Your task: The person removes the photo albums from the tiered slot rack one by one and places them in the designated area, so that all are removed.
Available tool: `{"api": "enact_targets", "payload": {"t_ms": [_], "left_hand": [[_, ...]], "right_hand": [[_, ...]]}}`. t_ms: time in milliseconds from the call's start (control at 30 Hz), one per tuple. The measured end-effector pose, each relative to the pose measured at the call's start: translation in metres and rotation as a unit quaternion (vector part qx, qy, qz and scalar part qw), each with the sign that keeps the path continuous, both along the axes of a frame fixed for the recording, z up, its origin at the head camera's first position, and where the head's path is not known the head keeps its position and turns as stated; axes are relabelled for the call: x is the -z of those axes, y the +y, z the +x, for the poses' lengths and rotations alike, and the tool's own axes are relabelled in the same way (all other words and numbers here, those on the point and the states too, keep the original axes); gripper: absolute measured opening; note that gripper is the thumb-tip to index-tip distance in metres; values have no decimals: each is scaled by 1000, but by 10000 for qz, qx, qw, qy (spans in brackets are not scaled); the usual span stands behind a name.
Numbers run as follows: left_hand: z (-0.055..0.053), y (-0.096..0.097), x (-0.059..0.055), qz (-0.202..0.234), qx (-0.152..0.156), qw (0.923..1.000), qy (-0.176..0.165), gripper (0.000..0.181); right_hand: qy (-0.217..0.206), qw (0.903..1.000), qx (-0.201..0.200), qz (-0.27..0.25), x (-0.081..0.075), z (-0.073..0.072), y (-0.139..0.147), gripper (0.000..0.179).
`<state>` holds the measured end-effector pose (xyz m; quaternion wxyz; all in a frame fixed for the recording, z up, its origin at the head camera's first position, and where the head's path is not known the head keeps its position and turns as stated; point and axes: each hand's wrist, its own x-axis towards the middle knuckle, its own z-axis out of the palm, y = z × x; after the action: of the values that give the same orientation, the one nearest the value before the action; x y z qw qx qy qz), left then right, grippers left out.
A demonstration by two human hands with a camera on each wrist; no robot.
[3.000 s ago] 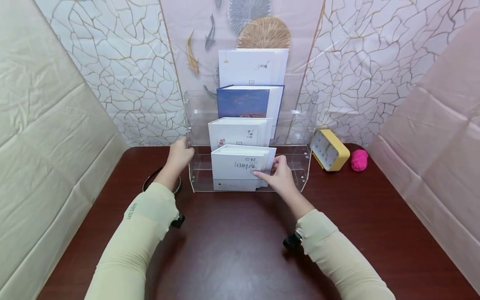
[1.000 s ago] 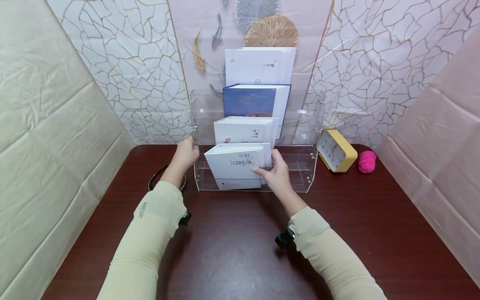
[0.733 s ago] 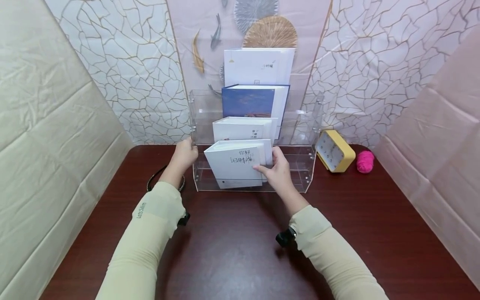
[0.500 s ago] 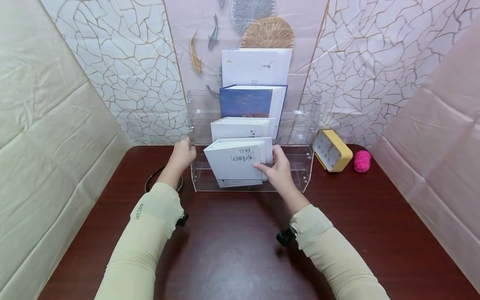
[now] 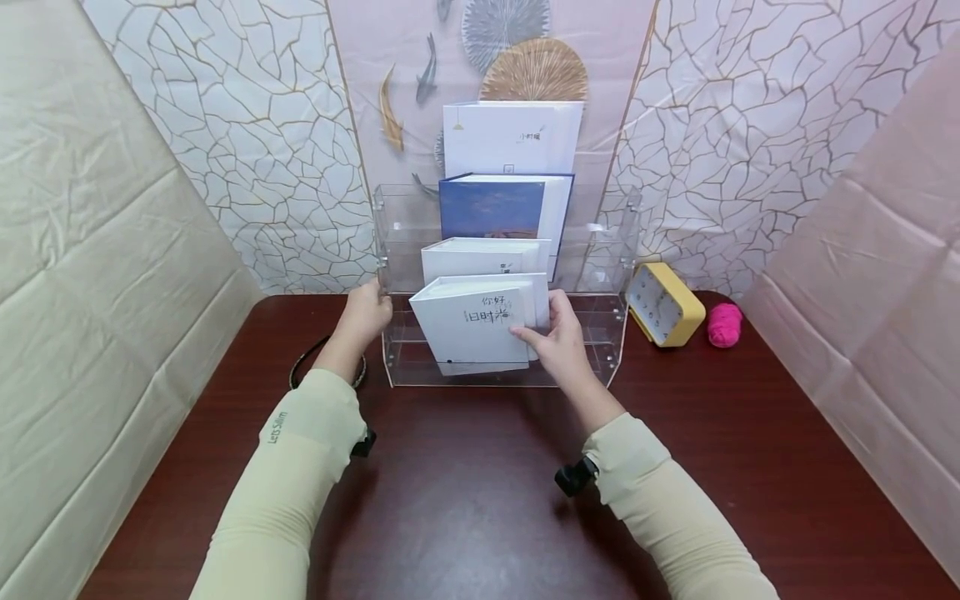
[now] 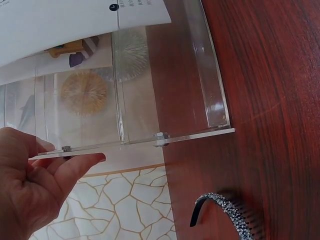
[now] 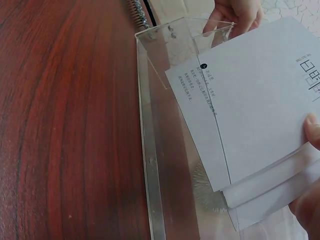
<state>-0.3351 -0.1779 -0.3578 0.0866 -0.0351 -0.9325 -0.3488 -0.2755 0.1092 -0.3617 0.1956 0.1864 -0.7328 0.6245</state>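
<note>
From the head view, I see a person's right hand (image 5: 561, 337) gripping a white book (image 5: 471, 321) by its right edge, thumb across the front cover and fingers behind. The book sits tilted at the lowest, front tier of a clear rack (image 5: 408, 367), its lower end behind the see-through front strip. The left hand (image 5: 363, 310) holds the rack's left side. Behind, in rising steps, stand a second white book (image 5: 461, 262), a blue book (image 5: 491, 207) and a tall white book (image 5: 487, 142). To the right on the dark red table (image 5: 465, 500) are a yellow clock (image 5: 678, 308) and, just beside it, a pink yarn ball (image 5: 724, 325).

In the left wrist view, that hand pinches the clear side panel's edge between thumb and fingers, near a metal bolt (image 6: 66, 149); a glittery headband (image 6: 220, 202) lies on the table nearby.

In the right wrist view, the right thumb presses the cover while fingers show beyond the pages; small printed lines (image 7: 202, 92) run near the book's lower edge
</note>
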Motion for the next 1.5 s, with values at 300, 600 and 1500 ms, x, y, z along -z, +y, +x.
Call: {"api": "enact_targets", "payload": {"t_ms": [300,600,1500], "left_hand": [[1,2,0,45,71,10000,35,37],[5,0,-1,72,93,9999,-18,39],[4,-1,0,154,99,9998,23,37]], "right_hand": [[-4,10000,-35,-83,-4,0,6,42],[8,10000,-62,-9,-11,2,10,42],[50,9998,-27,-195,-25,7,23,41]]}}
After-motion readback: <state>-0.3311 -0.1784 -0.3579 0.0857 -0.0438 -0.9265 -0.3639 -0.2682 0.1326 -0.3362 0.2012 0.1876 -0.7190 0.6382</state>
